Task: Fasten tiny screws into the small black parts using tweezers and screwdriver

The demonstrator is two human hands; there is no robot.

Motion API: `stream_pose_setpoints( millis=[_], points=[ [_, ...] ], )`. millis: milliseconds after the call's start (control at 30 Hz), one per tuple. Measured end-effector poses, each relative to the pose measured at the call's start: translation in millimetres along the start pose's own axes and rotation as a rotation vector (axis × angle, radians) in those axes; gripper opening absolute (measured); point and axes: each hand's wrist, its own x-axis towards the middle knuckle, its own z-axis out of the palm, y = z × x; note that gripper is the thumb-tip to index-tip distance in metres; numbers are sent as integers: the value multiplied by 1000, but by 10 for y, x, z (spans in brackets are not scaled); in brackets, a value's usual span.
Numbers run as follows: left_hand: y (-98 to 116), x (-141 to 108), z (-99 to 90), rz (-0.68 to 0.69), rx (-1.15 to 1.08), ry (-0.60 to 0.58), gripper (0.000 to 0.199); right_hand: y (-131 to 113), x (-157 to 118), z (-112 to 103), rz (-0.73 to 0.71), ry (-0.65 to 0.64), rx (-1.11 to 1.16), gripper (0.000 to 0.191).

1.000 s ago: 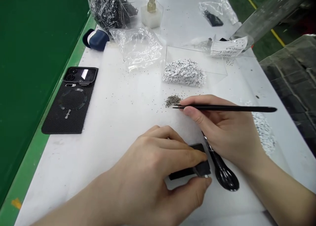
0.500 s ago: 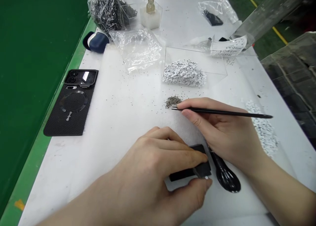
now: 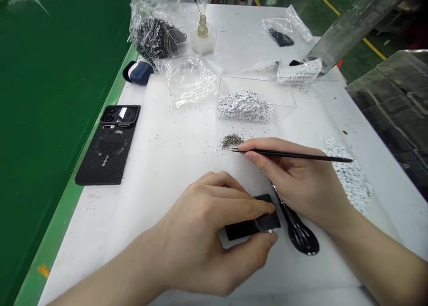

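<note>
Black tweezers (image 3: 301, 155) are pinched between the thumb and fingers of my right hand (image 3: 294, 176), their tips pointing left beside a small pile of tiny metallic pieces (image 3: 232, 140). My left hand (image 3: 220, 225) grips a small black part with a white bit at its edge (image 3: 270, 225), over a flat black block (image 3: 240, 230) on the white foam sheet. Fingers hide some of the block. A glossy black spoon (image 3: 302, 234) lies between my hands, its handle end near my right hand.
A clear tray (image 3: 284, 112) of small white pieces stands beyond the pile. More white pieces (image 3: 351, 181) lie at right. A black phone (image 3: 110, 150), blue case (image 3: 142, 73), crumpled plastic bag (image 3: 190, 80) and small bottle (image 3: 202, 27) are at left and back.
The camera view has shifted, showing more of the table's far end. My left hand keeps its grip, and my right hand still holds the tweezers near the pile.
</note>
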Motion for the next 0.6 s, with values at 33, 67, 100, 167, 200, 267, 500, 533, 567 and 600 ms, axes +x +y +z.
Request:
stream_pose_setpoints(
  millis=[33, 67, 100, 167, 200, 267, 500, 533, 567, 600],
  points=[
    [-5, -3, 6, 13, 5, 15, 18, 0, -4, -5, -10, 8, 6, 15],
    [-11, -6, 12, 31, 9, 33, 20, -1, -8, -12, -17, 13, 11, 15],
    [-16, -7, 15, 43, 15, 47, 22, -4, -13, -25, -23, 18, 16, 15],
    [-22, -7, 11, 62, 28, 77, 25, -15, -29, -74, -28, 36, 29, 15],
    [-20, -7, 6, 60, 43, 91, 25, -24, -40, -113, -31, 49, 38, 16],
    [-9, -9, -7, 30, 88, 118, 27, -42, -68, -216, -46, 54, 84, 17],
    [-6, -45, 6, -122, 165, 178, 22, -44, -131, -562, -131, -170, 345, 18],
    [-13, -46, 10, -140, 165, 175, 21, -37, -130, -573, -149, -201, 367, 19],
    [-20, -46, 11, -150, 164, 168, 21, -30, -128, -575, -165, -231, 383, 20],
    [-27, -44, 10, -150, 164, 162, 21, -25, -127, -569, -177, -258, 390, 21]
  ],
)
